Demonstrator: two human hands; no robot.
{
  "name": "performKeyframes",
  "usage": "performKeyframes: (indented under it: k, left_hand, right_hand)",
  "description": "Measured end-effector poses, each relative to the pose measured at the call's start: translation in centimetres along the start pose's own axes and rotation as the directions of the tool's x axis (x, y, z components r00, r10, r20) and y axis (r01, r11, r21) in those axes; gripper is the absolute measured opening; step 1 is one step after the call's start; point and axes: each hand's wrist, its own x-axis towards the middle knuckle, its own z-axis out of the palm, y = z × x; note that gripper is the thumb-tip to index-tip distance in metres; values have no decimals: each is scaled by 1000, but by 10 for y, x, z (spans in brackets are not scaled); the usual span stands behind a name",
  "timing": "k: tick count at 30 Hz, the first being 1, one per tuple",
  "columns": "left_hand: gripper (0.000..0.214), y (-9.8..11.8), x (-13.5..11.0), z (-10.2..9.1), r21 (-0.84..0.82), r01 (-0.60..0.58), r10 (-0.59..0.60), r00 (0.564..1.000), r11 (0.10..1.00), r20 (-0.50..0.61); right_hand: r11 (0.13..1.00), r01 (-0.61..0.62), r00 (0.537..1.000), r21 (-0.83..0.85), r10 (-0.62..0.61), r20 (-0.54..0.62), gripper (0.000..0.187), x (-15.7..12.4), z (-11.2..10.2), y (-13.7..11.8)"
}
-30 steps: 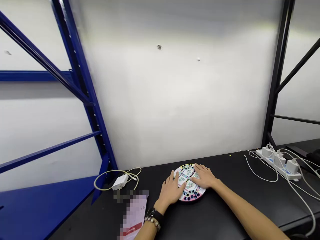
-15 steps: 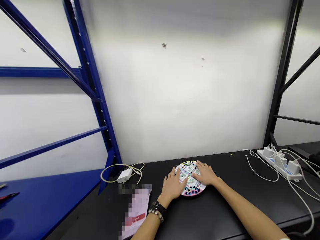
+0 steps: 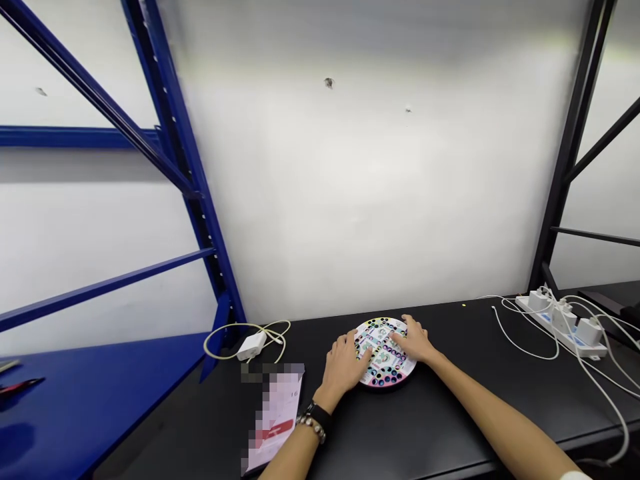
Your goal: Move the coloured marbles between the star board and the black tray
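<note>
Round board (image 3: 383, 360), white, pastel print, dark circles, pink and yellow edge parts; lies flat on black table (image 3: 400, 433).

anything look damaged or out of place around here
The white wall looks damaged: a dark, ragged mark shows high above the round board, with a smaller mark to its right. White cables also sprawl in loose loops around the power strip.

Round board (image 3: 383, 358) smooth plastic; tabletop (image 3: 425, 427) satin; blue rack (image 3: 183, 127) painted metal.
</note>
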Motion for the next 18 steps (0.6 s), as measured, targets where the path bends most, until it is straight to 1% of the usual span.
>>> performKeyframes:
  k: [3, 5, 8, 10, 11, 12, 13, 15, 16, 17, 18]
  left_hand:
    - [55, -1, 1, 1, -70, 9, -10, 1000, 997, -13]
    - [52, -2, 2, 0, -119, -1, -7, 998, 993, -62]
    - [48, -1, 3, -3, -183, -35, -2, 980, 982, -199]
    - [45, 0, 3, -7, -248, -108, 25, 948, 963, -318]
    - [42, 1, 3, -9, -291, -158, 40, 926, 944, -375]
    - [40, 1, 3, -11, -338, -208, 50, 906, 918, -421]
    - [37, 2, 2, -14, -389, -250, 52, 890, 887, -454]
    - [33, 2, 1, -18, -487, -297, 26, 872, 821, -489]
    - [31, 2, 1, -20, -525, -312, 9, 865, 792, -501]
    - [31, 2, 1, -22, -553, -326, -8, 856, 767, -516]
    - [31, 1, 1, -24, -570, -339, -24, 845, 749, -534]
  right_hand:
    - [999, -1, 1000, 33, 2, -21, 66, 0, 1, 0]
    - [999, 2, 999, 48, 0, -44, 62, -1, 0, -1]
    - [995, 27, 994, 97, -17, -112, 55, -1, -3, -4]
    - [977, 67, 983, 202, -30, -182, 52, 1, -7, -5]
    - [955, 90, 978, 284, -31, -208, 51, 1, -10, -5]
    - [918, 111, 977, 382, -30, -211, 50, 1, -13, -6]
    - [865, 121, 982, 487, -35, -183, 48, 1, -17, -6]
    - [728, 96, 995, 678, -71, -64, 42, 0, -29, -8]
    - [657, 69, 995, 751, -96, -7, 40, -1, -36, -9]
    - [589, 47, 993, 806, -115, 26, 40, -2, -44, -10]
    - [528, 42, 993, 848, -115, 22, 40, -3, -53, -11]
